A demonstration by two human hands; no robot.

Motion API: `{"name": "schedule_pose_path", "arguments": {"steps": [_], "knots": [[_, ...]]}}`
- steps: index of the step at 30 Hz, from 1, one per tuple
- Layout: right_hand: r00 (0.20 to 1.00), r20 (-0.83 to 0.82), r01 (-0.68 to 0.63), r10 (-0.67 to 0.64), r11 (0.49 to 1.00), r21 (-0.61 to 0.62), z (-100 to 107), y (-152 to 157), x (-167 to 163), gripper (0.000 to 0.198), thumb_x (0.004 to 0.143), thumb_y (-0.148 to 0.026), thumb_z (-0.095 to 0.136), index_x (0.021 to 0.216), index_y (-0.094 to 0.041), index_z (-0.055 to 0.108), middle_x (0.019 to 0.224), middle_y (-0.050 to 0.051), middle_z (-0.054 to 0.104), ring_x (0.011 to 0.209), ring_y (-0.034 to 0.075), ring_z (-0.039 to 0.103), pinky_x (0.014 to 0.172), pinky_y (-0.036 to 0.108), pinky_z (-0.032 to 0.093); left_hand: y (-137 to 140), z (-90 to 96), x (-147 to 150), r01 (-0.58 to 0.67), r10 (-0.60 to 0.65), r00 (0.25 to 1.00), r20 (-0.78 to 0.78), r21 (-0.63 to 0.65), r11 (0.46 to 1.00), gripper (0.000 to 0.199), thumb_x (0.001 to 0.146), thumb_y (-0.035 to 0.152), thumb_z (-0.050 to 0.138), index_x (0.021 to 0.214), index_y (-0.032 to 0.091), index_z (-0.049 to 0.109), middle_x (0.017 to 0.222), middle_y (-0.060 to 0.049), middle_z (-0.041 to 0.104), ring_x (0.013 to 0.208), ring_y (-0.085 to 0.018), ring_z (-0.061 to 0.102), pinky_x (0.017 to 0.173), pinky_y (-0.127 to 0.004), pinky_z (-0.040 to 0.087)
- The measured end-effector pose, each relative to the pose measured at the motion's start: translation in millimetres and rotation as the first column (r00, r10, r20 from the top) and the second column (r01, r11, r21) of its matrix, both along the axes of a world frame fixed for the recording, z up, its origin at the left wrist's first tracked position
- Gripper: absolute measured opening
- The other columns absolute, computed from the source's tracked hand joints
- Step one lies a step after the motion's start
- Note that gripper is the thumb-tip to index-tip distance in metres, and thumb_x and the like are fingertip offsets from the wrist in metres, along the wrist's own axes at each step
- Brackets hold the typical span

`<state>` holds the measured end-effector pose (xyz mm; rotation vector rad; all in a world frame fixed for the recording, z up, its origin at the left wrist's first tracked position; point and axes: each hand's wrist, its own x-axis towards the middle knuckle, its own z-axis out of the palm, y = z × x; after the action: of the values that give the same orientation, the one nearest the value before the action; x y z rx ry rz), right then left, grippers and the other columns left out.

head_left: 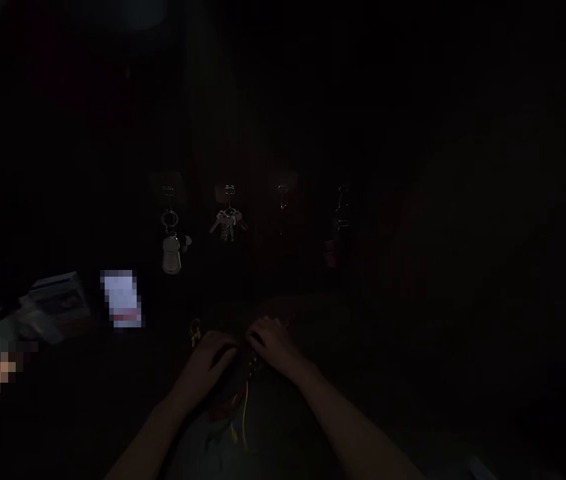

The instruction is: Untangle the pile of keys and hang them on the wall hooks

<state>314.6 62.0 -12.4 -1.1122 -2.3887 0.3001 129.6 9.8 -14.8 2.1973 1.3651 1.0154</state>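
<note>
The scene is very dark. My left hand (211,358) is low in the middle, its fingers bent and thumb pointing right; what lies under the fingertips is hidden. Close on its right, my right hand (273,341) has curled fingers whose tips I cannot see clearly. Between and below the hands hang a yellow cord (245,417) and a dim reddish strap-like piece (225,410). Some small shiny bits (253,362) show beside the right thumb. A yellow loop (195,332) stands out just beyond the left hand.
Hooks on the dark upright surface ahead carry a key ring with a tag (171,253), a bunch of keys (229,223), a thin small item (283,208) and a dim reddish thing (331,253). A bright blurred rectangle (123,298) and a box-like object (60,293) lie left.
</note>
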Motion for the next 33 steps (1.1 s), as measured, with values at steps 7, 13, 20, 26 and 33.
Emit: {"name": "schedule_pose_path", "arguments": {"steps": [7,13,20,26,33], "knots": [[0.954,-0.246,-0.178,0.173,0.984,0.003,8.4,-13.6,-4.4,0.010,0.086,-0.017,0.048,0.087,-0.021,0.058,0.088,0.002,0.059,0.083,0.014,0.055,0.074,0.026,0.041,4.0,-6.9,-2.3,-0.107,0.107,0.994,0.017,0.019,0.994,0.020,0.085,0.030,0.048,0.099,0.023,0.059,0.099,-0.005,0.064,0.095,-0.021,0.059,0.084,-0.037,0.046],[0.920,-0.363,-0.173,0.147,0.984,-0.041,6.5,-16.7,-6.7,0.010,0.087,-0.018,0.046,0.087,-0.020,0.056,0.087,0.001,0.055,0.081,0.013,0.055,0.072,0.024,0.043,0.7,-0.8,2.7,-0.051,0.051,0.999,-0.007,0.025,0.998,0.016,0.084,0.029,0.049,0.092,0.024,0.061,0.091,-0.003,0.065,0.088,-0.019,0.060,0.079,-0.033,0.047],[0.905,-0.396,-0.205,0.157,0.975,-0.081,7.5,-17.6,-8.3,0.010,0.087,-0.020,0.047,0.087,-0.021,0.056,0.086,0.001,0.059,0.081,0.013,0.057,0.073,0.024,0.043,1.1,1.2,6.3,-0.115,0.114,0.993,0.014,0.037,0.993,0.014,0.081,0.033,0.053,0.084,0.022,0.061,0.084,-0.003,0.065,0.082,-0.019,0.061,0.075,-0.033,0.048],[0.891,-0.435,-0.208,0.130,0.968,-0.137,9.5,-16.4,-5.7,0.015,0.084,-0.019,0.051,0.098,-0.023,0.056,0.094,0.001,0.063,0.088,0.015,0.060,0.078,0.027,0.045,0.5,4.9,4.2,-0.256,0.248,0.963,0.103,0.073,0.964,0.019,0.083,0.037,0.047,0.088,0.023,0.057,0.085,-0.003,0.065,0.083,-0.020,0.061,0.076,-0.034,0.049],[0.882,-0.439,-0.212,0.170,0.976,-0.050,16.3,-20.0,-4.2,0.020,0.082,-0.018,0.053,0.100,-0.023,0.059,0.097,0.004,0.062,0.093,0.016,0.057,0.082,0.029,0.045,1.2,3.0,5.5,-0.240,0.224,0.969,0.104,0.183,0.953,0.018,0.082,0.038,0.050,0.083,0.023,0.059,0.083,-0.003,0.065,0.081,-0.020,0.061,0.078,-0.034,0.047]]}}
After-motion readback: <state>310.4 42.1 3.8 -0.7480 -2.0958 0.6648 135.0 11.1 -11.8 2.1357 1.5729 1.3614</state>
